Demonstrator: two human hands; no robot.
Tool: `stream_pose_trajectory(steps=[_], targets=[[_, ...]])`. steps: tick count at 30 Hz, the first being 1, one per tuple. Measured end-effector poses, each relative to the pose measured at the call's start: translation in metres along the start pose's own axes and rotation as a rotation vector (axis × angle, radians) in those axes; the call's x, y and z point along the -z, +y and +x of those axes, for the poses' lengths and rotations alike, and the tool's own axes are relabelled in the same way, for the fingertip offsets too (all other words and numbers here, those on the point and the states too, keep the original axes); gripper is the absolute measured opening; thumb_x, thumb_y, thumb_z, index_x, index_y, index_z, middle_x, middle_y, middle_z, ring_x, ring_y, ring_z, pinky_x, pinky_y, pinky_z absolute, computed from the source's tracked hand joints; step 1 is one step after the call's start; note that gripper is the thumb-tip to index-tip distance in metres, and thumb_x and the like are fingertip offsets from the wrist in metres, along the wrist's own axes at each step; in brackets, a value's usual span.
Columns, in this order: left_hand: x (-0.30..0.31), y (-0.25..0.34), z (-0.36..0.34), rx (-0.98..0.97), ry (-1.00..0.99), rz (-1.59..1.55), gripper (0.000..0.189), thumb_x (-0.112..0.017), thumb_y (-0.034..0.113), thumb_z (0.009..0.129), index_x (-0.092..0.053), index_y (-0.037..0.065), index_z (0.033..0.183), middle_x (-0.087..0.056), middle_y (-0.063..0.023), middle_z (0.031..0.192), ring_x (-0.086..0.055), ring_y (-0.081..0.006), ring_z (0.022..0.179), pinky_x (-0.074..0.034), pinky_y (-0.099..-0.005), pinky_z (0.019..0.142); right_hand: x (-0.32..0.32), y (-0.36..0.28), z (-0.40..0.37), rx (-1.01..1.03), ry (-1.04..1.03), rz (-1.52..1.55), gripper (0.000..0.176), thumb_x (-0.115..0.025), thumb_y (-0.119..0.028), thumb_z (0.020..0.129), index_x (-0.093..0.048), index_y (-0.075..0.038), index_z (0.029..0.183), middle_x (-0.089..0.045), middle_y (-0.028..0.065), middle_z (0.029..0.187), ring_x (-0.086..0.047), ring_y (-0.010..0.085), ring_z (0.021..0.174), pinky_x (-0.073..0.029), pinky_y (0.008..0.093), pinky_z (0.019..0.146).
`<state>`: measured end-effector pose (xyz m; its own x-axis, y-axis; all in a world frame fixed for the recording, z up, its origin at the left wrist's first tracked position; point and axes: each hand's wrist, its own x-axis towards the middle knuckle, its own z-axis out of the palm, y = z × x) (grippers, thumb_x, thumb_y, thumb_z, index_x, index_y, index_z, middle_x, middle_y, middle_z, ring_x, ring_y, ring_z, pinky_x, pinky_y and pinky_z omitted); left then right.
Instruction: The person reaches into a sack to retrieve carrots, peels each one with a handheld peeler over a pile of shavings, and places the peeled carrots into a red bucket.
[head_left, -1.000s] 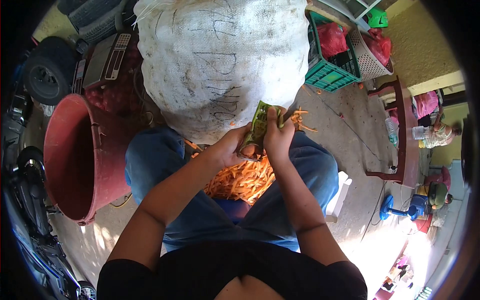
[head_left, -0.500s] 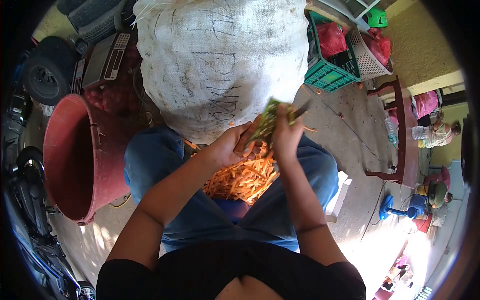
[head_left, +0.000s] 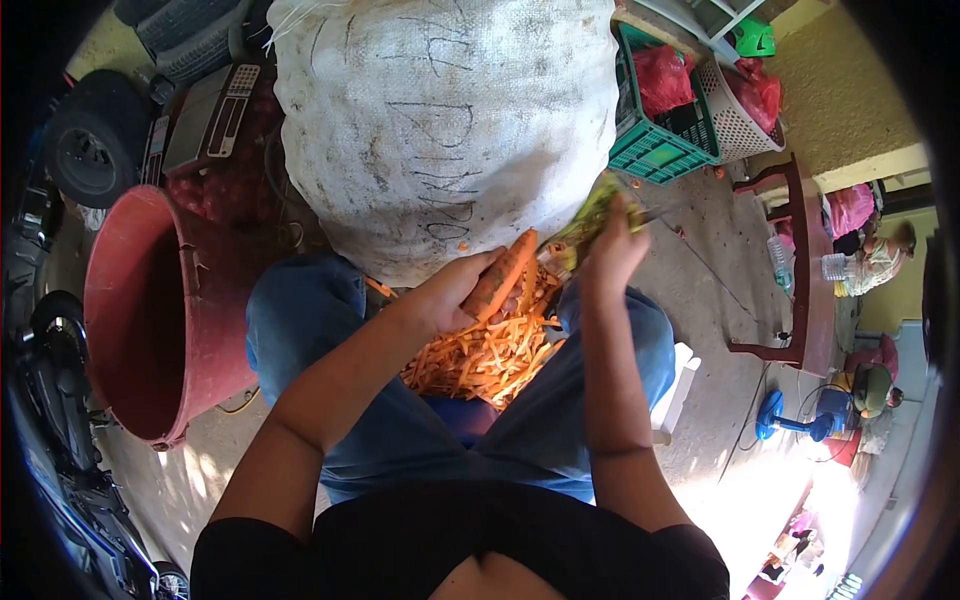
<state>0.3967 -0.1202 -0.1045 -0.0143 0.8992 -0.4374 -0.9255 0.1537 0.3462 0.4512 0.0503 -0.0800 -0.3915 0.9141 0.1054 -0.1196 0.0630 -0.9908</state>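
Observation:
My left hand (head_left: 452, 296) is wrapped round a carrot (head_left: 507, 274), which tilts up to the right. Part of the carrot is bright orange, and darker skin shows on its lower side. In my right hand (head_left: 617, 250) is a green-and-yellow patterned tool (head_left: 592, 218) with a dark pointed end, smeared by motion; its kind is not clear. It sits to the right of the carrot's upper end. Beneath both hands, between my knees, lies a heap of orange carrot peelings (head_left: 480, 358) over a dark blue container (head_left: 466, 420).
A big white woven sack (head_left: 450, 130) stands right in front of my knees. To the left a red barrel (head_left: 220, 310) lies open-mouthed. A green crate (head_left: 660, 150) and a white basket (head_left: 735, 120) stand at upper right. Further right are a wooden bench (head_left: 815, 260), a blue fan (head_left: 785, 420) and people.
My right hand has moved up and to the right with the patterned tool, away from the carrot. The carrot, still in my left hand, now shows more of its orange side.

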Motion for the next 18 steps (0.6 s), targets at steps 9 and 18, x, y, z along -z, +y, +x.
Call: stream_pose_trajectory(steps=[9,18], targets=[[-0.001,0.0,0.005,-0.111,0.049,0.277,0.033,-0.025,0.029,0.09,-0.044,0.002,0.096,-0.054,-0.0104,0.08,-0.054,-0.0168,0.063,-0.043,-0.0277,0.047,-0.016,0.002,-0.039,0.19,-0.239,-0.389,0.018,-0.048,-0.017,0.083,-0.055,-0.001,0.078,-0.051,0.0031,0.06,-0.044,0.009,0.056,-0.036,0.024,0.05],[-0.005,0.0,0.002,-0.044,-0.02,0.025,0.035,-0.027,0.033,0.09,-0.042,0.003,0.095,-0.048,-0.0072,0.074,-0.046,-0.0152,0.06,-0.04,-0.0256,0.05,-0.001,-0.014,-0.008,-0.047,-0.075,0.0,0.023,-0.05,-0.02,0.083,-0.051,-0.004,0.067,-0.047,0.0004,0.054,-0.04,0.0062,0.046,-0.031,0.022,0.041]])
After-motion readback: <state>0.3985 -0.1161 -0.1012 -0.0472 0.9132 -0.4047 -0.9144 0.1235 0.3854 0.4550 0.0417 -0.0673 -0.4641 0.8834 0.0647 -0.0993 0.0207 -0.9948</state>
